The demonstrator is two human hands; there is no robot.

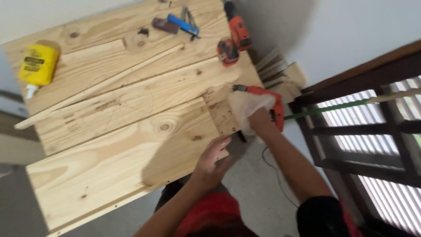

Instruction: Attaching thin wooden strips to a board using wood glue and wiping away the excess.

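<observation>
Wide pine boards (131,127) lie side by side as a work surface. My right hand (256,115), in a pale glove, is closed around an orange power tool (272,102) at the boards' right edge. The tool's nose touches a small square offcut of pine (222,115) there. My left hand (215,157) rests with fingers spread on the near board's right corner, just below that offcut, and holds nothing. A black cord (274,173) trails down from the tool towards the floor.
A yellow glue bottle (38,65) lies at the far left, with a thin wooden strip (101,85) running diagonally beside it. An orange drill (237,27), a small orange tool (228,52), a blue tool (183,24) and a brown block (165,25) sit at the top. Wood scraps (280,72) and a barred window (377,131) are on the right.
</observation>
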